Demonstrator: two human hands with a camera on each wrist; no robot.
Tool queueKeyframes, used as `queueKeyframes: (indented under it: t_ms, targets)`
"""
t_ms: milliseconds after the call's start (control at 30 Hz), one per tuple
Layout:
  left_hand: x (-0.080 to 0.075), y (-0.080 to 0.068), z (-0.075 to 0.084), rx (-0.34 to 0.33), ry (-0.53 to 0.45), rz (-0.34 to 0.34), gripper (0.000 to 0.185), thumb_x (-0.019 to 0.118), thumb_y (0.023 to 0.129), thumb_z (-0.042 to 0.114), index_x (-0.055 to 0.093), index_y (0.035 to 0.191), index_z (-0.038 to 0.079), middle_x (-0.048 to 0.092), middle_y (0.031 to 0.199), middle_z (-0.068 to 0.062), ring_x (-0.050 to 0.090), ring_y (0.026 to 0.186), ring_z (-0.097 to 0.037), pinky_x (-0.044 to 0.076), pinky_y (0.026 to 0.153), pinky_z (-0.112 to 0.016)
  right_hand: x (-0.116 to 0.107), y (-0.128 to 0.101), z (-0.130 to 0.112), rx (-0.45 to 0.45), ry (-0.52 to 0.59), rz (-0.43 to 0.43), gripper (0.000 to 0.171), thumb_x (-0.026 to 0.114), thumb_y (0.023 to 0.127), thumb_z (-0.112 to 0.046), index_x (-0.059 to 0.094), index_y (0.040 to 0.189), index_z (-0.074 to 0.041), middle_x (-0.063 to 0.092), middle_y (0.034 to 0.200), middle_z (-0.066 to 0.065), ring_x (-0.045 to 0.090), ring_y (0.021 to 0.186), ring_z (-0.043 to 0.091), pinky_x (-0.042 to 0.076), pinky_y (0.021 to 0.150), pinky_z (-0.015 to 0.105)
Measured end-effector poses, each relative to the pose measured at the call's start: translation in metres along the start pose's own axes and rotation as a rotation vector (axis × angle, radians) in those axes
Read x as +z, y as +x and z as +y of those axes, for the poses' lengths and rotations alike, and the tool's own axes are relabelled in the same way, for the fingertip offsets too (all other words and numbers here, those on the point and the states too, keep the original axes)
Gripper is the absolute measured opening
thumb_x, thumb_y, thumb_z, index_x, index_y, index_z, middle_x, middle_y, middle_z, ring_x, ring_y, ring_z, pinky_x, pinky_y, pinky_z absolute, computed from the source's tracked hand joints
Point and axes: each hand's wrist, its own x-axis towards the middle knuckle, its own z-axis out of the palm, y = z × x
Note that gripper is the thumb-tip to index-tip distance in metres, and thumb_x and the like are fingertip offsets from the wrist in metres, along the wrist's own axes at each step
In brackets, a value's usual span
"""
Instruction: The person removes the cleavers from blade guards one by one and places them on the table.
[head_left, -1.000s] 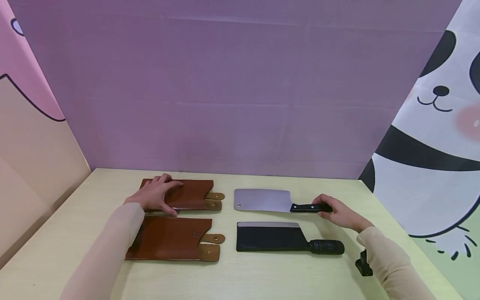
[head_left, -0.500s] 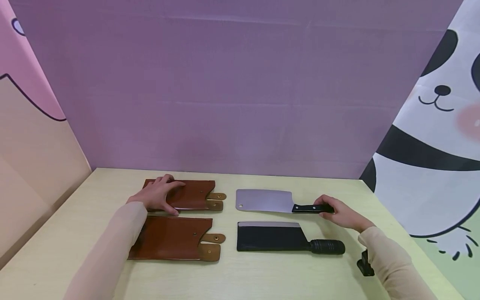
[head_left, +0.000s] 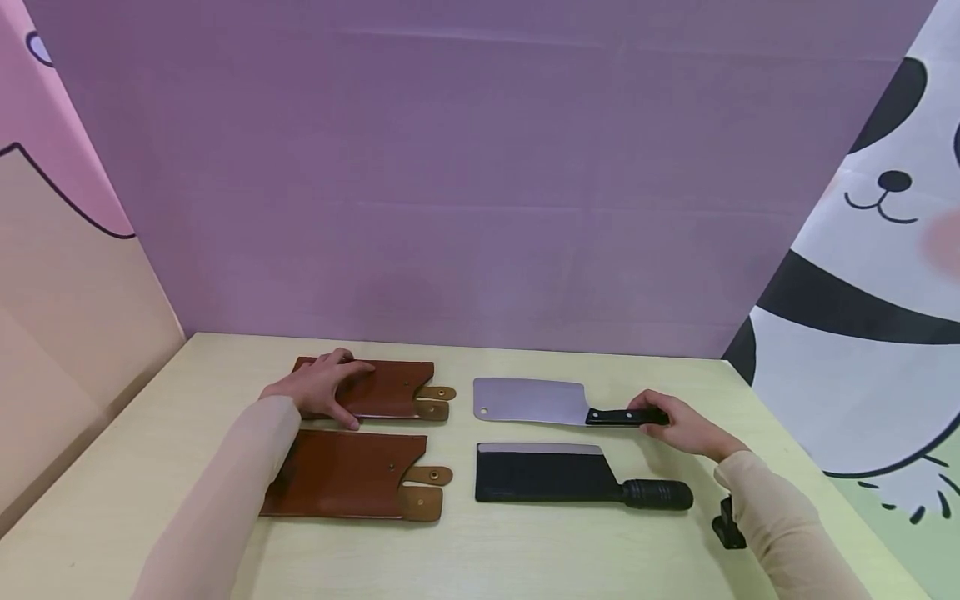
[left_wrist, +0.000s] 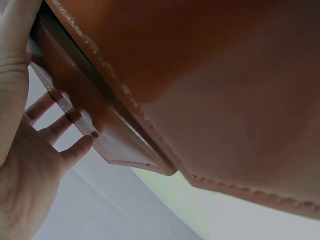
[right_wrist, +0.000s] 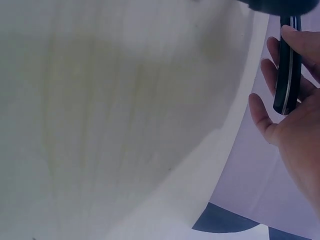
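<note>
In the head view, my left hand [head_left: 322,387] spans the far brown leather knife sheath [head_left: 390,387], its thumb at the near edge and fingers toward the far edge. The left wrist view shows fingertips against that sheath's stitched edge [left_wrist: 120,162]. My right hand [head_left: 678,425] holds the black riveted handle of a silver cleaver [head_left: 528,400], the thumb and fingers on either side of the handle [right_wrist: 287,75] in the right wrist view. The cleaver lies flat, its blade pointing left toward the sheath's strapped mouth, with a gap between them.
A larger brown sheath [head_left: 345,475] lies nearer on the table [head_left: 525,558], its snap straps pointing right. Beside it lies a black-bladed cleaver [head_left: 547,475] with a ribbed handle. A purple backdrop [head_left: 480,183] rises behind the table, and a panda print [head_left: 862,350] hangs at right.
The head view has shifted slightly, so everything appears a little farther right. Both hands keep their places on the sheath and the cleaver handle.
</note>
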Motion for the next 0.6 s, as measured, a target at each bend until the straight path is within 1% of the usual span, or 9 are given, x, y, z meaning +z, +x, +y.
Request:
queueKeyframes:
  t_ms: [167,367,467,600]
  targets:
    - [0.0007,0.0031,-0.0018,0.012,0.026,-0.011,0.094,0.077,0.058,0.057,0.041,0.137,0.022,0.036,0.133,-0.013,0.037,0.122,-0.033,0.037,0.093,-0.056,-0.0006,0.0001,0.0019,0.010,-0.006,-0.009,0.022,0.062,0.080,-0.001,0.058,0.101,-0.003,0.062,0.095,0.006,0.053,0.087,0.014,0.042,0.080,0.027]
    - [0.0007,0.0054,-0.0014,-0.005,0.052,-0.030,0.096,0.077,0.056,0.059,0.040,0.137,0.025,0.035,0.135,-0.013,0.035,0.123,-0.035,0.035,0.093,-0.059,0.0002,0.0018,0.0025,0.007,-0.015,-0.012,0.022,0.062,0.080,0.000,0.058,0.101,-0.003,0.062,0.097,0.007,0.054,0.089,0.019,0.042,0.083,0.034]
    - [-0.0008,0.0056,0.0006,-0.013,0.056,-0.044,0.096,0.078,0.057,0.058,0.039,0.138,0.024,0.034,0.136,-0.014,0.034,0.124,-0.036,0.033,0.094,-0.060,0.0014,0.0023,0.0040,0.003,-0.023,-0.008,0.022,0.062,0.080,0.001,0.058,0.101,-0.003,0.062,0.097,0.007,0.054,0.090,0.019,0.042,0.084,0.037]
    - [-0.0038,0.0051,0.0046,-0.018,0.063,-0.056,0.094,0.078,0.059,0.055,0.039,0.138,0.023,0.033,0.137,-0.015,0.033,0.125,-0.038,0.032,0.094,-0.062,0.0033,0.0035,0.0070,-0.017,-0.041,0.000,0.022,0.064,0.078,0.002,0.059,0.099,-0.003,0.062,0.095,0.007,0.053,0.089,0.016,0.042,0.083,0.034]
